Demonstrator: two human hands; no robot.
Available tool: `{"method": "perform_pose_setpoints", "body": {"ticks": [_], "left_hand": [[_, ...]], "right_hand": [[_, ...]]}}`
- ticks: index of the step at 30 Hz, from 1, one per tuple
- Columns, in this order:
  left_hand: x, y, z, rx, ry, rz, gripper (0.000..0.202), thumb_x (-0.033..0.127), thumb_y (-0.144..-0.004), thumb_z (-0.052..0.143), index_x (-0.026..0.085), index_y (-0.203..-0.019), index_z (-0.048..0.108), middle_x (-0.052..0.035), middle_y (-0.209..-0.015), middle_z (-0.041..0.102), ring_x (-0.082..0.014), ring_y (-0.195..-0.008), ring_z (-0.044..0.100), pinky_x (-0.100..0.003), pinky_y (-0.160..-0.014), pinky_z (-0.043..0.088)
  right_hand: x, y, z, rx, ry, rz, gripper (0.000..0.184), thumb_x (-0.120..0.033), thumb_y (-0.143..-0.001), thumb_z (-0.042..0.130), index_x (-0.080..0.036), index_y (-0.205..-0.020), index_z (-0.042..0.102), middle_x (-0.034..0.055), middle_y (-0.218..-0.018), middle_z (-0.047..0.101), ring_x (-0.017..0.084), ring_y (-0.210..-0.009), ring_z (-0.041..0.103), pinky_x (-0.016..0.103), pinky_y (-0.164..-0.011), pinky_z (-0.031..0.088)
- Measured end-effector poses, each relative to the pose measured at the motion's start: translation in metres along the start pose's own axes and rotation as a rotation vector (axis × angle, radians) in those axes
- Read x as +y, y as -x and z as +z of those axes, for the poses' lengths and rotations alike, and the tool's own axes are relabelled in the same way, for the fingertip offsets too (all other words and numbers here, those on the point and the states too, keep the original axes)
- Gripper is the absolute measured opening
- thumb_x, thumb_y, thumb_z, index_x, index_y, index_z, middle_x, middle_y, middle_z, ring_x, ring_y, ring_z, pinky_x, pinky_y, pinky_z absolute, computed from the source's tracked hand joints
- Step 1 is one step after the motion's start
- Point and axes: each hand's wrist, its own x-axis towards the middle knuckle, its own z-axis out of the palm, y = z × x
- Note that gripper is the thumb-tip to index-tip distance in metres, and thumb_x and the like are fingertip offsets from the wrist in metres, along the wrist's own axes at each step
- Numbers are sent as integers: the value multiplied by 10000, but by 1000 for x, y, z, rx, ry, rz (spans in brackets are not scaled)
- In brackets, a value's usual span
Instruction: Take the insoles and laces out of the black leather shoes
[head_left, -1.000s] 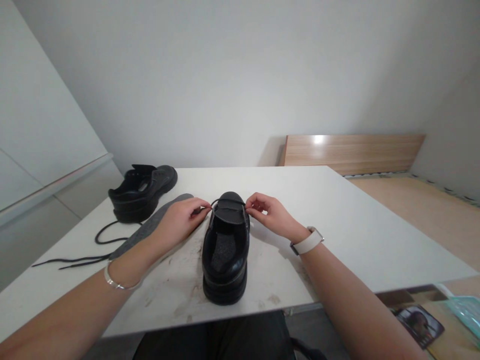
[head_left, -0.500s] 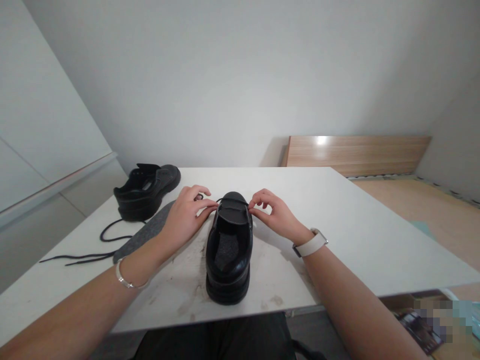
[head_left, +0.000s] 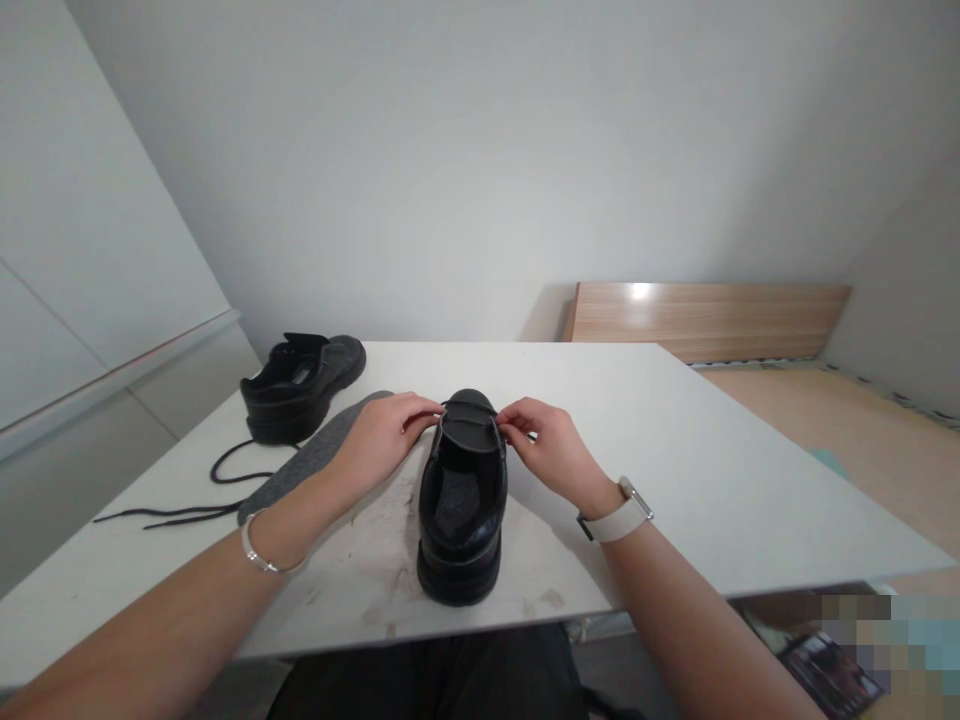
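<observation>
Black shoe (head_left: 463, 500) stands at the near middle of the white tabletop (head_left: 712, 470), heel toward the viewer, toe pointing away. Tongue upright.

Left hand (head_left: 386, 440) at the shoe's left edge, fingertips pinched together on a thin black lace (head_left: 471, 405) beside the eyelets. Right hand (head_left: 551, 450) mirrors it on the right edge, fingers likewise closed on the lace. The lace runs as a single strand across the far part of the shoe, over the top of the tongue, between the two hands.

Progress, as a judgement: only that one crossing shows near the toe end of the eyelet rows; the nearer eyelets look bare and the mouth of the shoe gapes open. Lacing seems barely begun, most rows left, no knot.

Left of the shoe, a grey insole (head_left: 315, 455) lies flat, partly under the left forearm. Beyond it, at the far left, a second black shoe (head_left: 304, 385), unlaced, with a loose black lace (head_left: 187, 505) trailing from it across the tabletop toward the near left edge. Smudges mark the tabletop around the near shoe.
</observation>
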Motion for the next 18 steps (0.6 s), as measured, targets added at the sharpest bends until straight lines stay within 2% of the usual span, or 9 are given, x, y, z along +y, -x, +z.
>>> {"method": "perform_pose_setpoints", "body": {"ticks": [4,7,10,13,16,17,18], "left_hand": [[11,0,-2,-8,64,-51,272,306,-949,486,190,-1018,721,-77,-1000,738,-232,-888,663,-344,-824,484],[23,1,-5,-23,126,-100,366,432,-965,458,177,-1022,715,-92,-1016,729,-242,-916,659,-340,-806,493],[32,0,-7,-61,167,-144,424,506,-907,524,163,-1077,705,-104,-1026,710,-243,-885,656,-332,-769,514],[32,-4,-10,-104,59,-155,344,302,-835,527,162,-1081,722,-96,-1004,709,-234,-848,653,-329,-763,508],[29,-10,-12,-151,-61,-175,391,166,-763,465,171,-1030,750,-85,-996,721,-244,-884,655,-336,-791,493],[28,-12,-12,-165,-85,-179,387,162,-757,464,175,-1010,756,-84,-995,723,-250,-898,657,-339,-797,491],[27,-13,-12,-177,-101,-180,377,168,-758,466,178,-996,758,-83,-998,725,-256,-911,657,-340,-798,490]], "right_hand": [[-18,5,-5,11,31,17,180,-269,-953,562,-176,-853,679,64,-810,694,185,-733,634,320,-688,505],[-31,9,-6,0,37,55,280,-420,-954,579,-167,-881,674,81,-828,686,201,-750,631,340,-704,514],[-40,10,-2,-25,101,84,222,-366,-895,663,-159,-974,651,108,-906,686,234,-821,642,366,-745,528],[-49,10,2,-55,154,106,235,-228,-908,604,-142,-1126,604,142,-994,690,266,-894,657,405,-798,534],[-51,29,-13,-12,184,65,418,-326,-949,580,-154,-1323,511,180,-1132,668,316,-986,645,462,-846,522],[-48,44,-24,36,200,35,485,-397,-945,592,-171,-1362,487,188,-1182,648,335,-1012,631,479,-853,514],[-41,62,-39,141,219,27,436,-405,-962,565,-202,-1344,508,178,-1176,645,333,-1021,620,481,-869,504]]}}
